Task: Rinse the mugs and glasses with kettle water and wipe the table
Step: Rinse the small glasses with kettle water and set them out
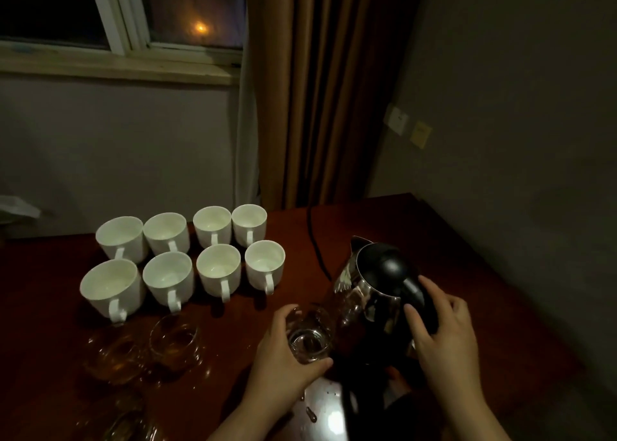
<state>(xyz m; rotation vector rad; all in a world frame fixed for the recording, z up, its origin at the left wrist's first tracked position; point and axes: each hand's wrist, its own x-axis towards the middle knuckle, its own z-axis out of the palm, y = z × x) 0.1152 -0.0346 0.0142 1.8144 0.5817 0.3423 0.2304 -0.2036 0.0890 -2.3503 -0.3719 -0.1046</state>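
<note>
My left hand (283,353) is wrapped around a clear glass (310,337) that holds a little water, just left of the kettle. My right hand (440,333) grips the black handle of a shiny steel kettle (370,293), which stands on the dark wooden table (467,257) with its spout pointing away. Several white mugs (173,263) stand upright in two rows at the back left, handles toward me. More clear glasses (175,342) stand in front of the mugs at the left.
A black cord (315,243) runs from the kettle area to the table's back edge by the brown curtain (320,90). A shiny metal object (325,410) with wet drops lies near the front edge. Wall sockets (397,120) are on the right wall.
</note>
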